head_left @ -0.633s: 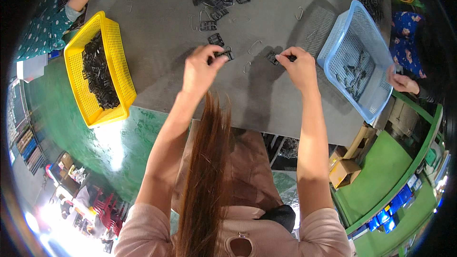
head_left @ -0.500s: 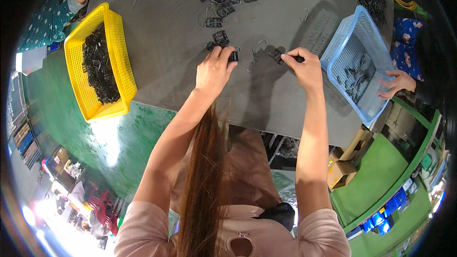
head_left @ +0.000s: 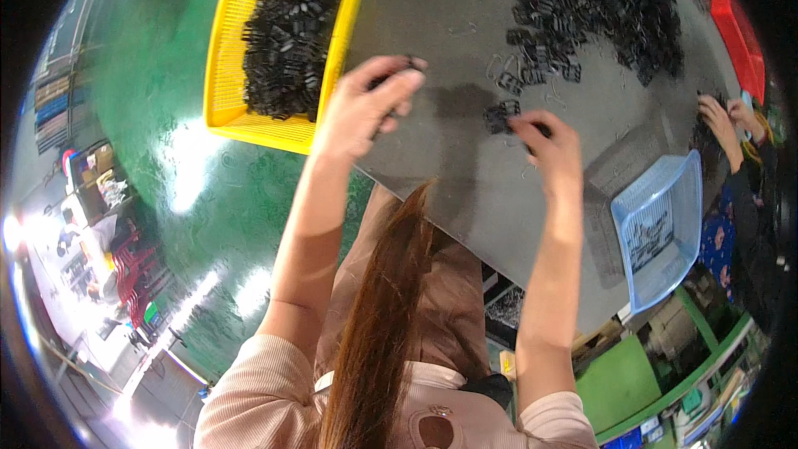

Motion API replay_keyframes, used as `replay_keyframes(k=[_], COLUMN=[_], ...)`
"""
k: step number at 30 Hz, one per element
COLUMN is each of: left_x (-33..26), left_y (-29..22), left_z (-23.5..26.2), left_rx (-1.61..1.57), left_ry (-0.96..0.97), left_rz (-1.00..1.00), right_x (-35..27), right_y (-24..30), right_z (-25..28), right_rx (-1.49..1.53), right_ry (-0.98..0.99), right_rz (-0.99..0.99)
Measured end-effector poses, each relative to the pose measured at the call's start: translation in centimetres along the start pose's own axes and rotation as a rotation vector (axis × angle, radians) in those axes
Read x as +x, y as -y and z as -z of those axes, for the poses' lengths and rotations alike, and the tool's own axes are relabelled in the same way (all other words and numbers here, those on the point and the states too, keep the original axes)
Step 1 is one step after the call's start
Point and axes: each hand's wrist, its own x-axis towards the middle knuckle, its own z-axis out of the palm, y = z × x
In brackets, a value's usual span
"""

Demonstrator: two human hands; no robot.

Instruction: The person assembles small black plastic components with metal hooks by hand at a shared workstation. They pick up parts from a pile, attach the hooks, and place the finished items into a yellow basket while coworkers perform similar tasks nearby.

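And there, in the left hand (head_left: 356, 116), a small black plastic clip (head_left: 413, 62), thumb and forefinger clamped on it above the tabletop, close by the yellow perforated basket (head_left: 220, 58)! Over to the right hand (head_left: 555, 154): thumb and forefinger meet at the edge of a dark cluster of clips (head_left: 500, 116) (pinching it or merely touching it, I can't tell from here). The hands stand well apart, a strip of grey tabletop (head_left: 515, 224) between them. Mind the near edge, slanting under both forearms, with green floor (head_left: 158, 175) beyond it on the left. That yellow basket, heaped with black clips, hems in the left hand; the pale-blue basket (head_left: 683, 229) stands right of the right forearm. Ahead spreads the big black clip pile (head_left: 598, 8), then a red tray (head_left: 740, 41), and a co-worker's hands (head_left: 721, 129) at the far right. Down low, blue packages (head_left: 633, 437), any print too small to read.
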Motion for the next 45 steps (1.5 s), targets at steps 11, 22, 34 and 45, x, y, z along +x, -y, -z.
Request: replay_keyframes(k=[11,22,34,45], left_x=[0.7,9.9,9.1,9.8], left_y=[-2.8,4.0,8.3,4.3], left_z=[10.5,-8.6,-16.5,-11.7], left_rx=[0.833,0.662,1.117,0.937], left_ry=[-0.933,0.025,0.386,0.551], left_rz=[-0.673,-0.757,-0.943,-0.294], right_x=[2.0,3.9,-1.3,-1.5], right_y=[12.9,-6.5,-8.4,-11.1], right_z=[-14.6,0.3,7.6,9.8], right_rx=[-0.081,-0.556,0.546,1.128], right_ry=[-0.052,-0.279,-0.274,-0.191], right_rz=[0.722,0.345,-0.076,-0.048])
